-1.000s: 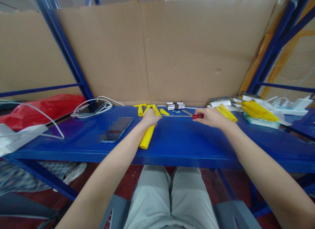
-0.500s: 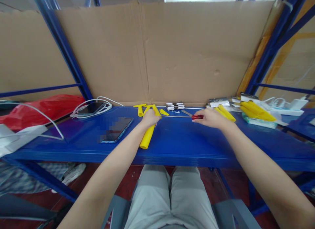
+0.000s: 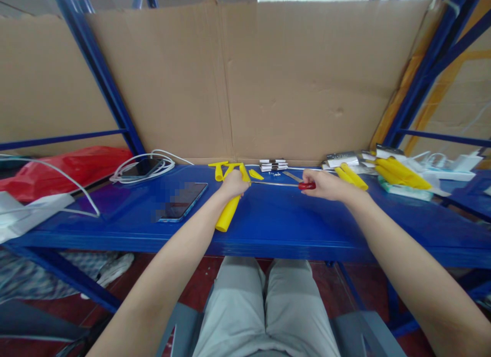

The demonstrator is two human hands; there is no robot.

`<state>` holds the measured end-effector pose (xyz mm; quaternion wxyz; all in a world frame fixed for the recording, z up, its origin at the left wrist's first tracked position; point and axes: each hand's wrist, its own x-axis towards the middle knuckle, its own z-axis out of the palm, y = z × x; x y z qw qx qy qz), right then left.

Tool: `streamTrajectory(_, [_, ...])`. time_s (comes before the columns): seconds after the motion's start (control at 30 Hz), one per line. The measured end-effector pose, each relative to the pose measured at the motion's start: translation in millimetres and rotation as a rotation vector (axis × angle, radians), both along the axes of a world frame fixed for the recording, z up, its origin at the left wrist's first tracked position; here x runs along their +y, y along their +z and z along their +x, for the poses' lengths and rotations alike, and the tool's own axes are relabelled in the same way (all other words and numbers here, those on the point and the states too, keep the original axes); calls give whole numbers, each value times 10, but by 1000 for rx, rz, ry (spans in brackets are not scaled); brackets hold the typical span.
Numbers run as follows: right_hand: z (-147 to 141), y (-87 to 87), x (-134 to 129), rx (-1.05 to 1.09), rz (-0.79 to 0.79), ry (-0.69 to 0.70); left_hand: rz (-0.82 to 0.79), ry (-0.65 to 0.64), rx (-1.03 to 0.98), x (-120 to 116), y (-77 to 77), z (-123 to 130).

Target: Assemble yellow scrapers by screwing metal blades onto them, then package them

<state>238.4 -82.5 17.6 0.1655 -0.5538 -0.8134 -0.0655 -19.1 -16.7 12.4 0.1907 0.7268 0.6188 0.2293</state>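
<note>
My left hand point(image 3: 235, 184) is closed around a yellow tube-shaped piece point(image 3: 227, 214), whose lower end sticks out toward the table's front edge. In my right hand point(image 3: 320, 185) is the red handle of a screwdriver point(image 3: 279, 184), its long thin shaft lying sideways. The shaft's tip meets the yellow piece beside my left fingers; the exact contact is too small to tell. Behind my left hand lie yellow T-shaped pieces point(image 3: 218, 172) and a small yellow part point(image 3: 255, 174). A flat metal blade-like strip point(image 3: 293, 177) rests near my right fingers.
A phone point(image 3: 183, 202) lies left of my left arm. Farther left are a coiled white cable point(image 3: 169, 165) and a red bag point(image 3: 69, 170). Black-and-white packets point(image 3: 273, 165) stand at the back. Yellow tubes point(image 3: 351, 176) and a white power strip point(image 3: 450, 174) are at right. Cardboard point(image 3: 287, 86) walls the blue table point(image 3: 291, 219).
The screwdriver's handle has turned slightly and its shaft tilts a little more. The yellow tube's lower end has shifted slightly left. Both hands keep their hold.
</note>
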Motion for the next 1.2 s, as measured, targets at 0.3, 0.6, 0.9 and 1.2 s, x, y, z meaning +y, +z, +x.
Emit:
streamTrajectory(0.3, [-26, 33, -38, -22, -44, -9, 14, 11, 11, 31, -2, -7])
streamTrajectory(0.6, [-43, 1, -16, -52, 63, -66, -1, 5, -10, 40, -19, -5])
streamTrajectory(0.9, [-47, 13, -43, -82, 62, -69, 5, 31, 15, 4, 21, 0])
streamTrajectory(1.2, [-63, 13, -28, -121, 136, -117, -7, 21, -10, 0, 15, 3])
